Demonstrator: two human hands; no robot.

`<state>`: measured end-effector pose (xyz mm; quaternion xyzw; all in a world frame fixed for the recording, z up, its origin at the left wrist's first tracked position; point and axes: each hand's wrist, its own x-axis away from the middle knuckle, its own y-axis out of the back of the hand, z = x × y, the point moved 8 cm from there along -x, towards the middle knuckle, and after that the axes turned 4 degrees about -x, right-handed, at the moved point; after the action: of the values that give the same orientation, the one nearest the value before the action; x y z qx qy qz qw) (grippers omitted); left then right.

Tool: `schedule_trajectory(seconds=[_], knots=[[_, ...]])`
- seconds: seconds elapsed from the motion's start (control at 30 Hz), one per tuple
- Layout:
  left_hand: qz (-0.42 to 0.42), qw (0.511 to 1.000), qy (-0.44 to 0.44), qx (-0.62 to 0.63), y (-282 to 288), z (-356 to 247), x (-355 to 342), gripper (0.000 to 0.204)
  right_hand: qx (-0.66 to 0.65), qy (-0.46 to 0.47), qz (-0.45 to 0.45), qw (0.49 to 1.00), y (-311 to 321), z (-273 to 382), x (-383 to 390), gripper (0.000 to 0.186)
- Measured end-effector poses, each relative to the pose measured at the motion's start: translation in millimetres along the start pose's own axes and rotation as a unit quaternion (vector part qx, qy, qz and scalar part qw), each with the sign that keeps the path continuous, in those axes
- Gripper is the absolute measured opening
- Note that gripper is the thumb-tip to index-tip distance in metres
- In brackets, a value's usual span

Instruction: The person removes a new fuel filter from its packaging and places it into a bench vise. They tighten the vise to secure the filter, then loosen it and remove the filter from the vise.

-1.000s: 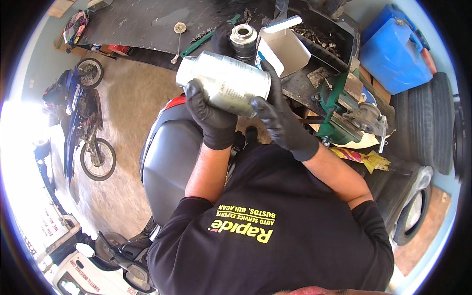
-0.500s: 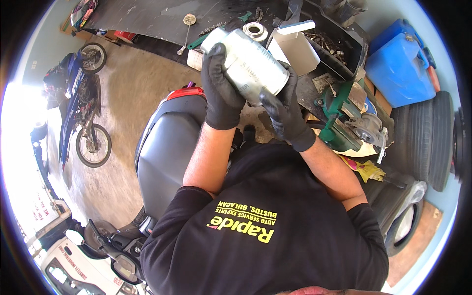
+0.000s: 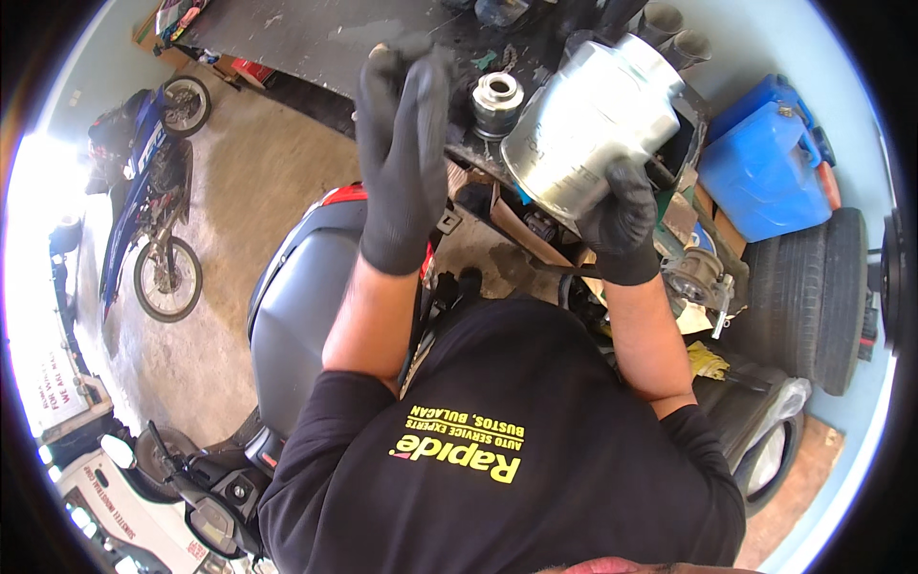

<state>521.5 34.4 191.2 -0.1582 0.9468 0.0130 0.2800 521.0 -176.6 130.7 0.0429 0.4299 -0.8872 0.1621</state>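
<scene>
A silver metal canister (image 3: 583, 134), with a narrower collar at its upper right end, is held tilted above the workbench's front edge. My right hand (image 3: 623, 220), in a black glove, grips it from the lower right; some of the fingers are hidden behind it. My left hand (image 3: 404, 143), gloved the same way, is raised to the left of the canister, apart from it. Its fingers stretch upward, slightly blurred at the tips, with nothing visible in them. Between the hands, a short silver cylindrical part (image 3: 496, 103) with a round hole in its top stands on the bench.
The dark workbench (image 3: 287, 33) spans the far side. Blue jerrycans (image 3: 770, 172) and stacked tyres (image 3: 827, 297) stand at right, with a bench vise partly showing nearer. A grey motorcycle seat (image 3: 306, 297) is close on my left; a blue motorcycle (image 3: 148, 201) is parked farther left.
My left hand has let go of the canister and opened. My right hand has carried the canister rightward and turned it, so its collar now points up and right.
</scene>
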Motion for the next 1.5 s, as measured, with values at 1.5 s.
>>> schedule_trajectory(seconds=[1.5], knots=[[0.03, 0.956, -0.292, -0.029, -58, -78, 60, 0.06, -0.017, 0.033, -0.157, 0.987, 66, 13, 101, 0.066]])
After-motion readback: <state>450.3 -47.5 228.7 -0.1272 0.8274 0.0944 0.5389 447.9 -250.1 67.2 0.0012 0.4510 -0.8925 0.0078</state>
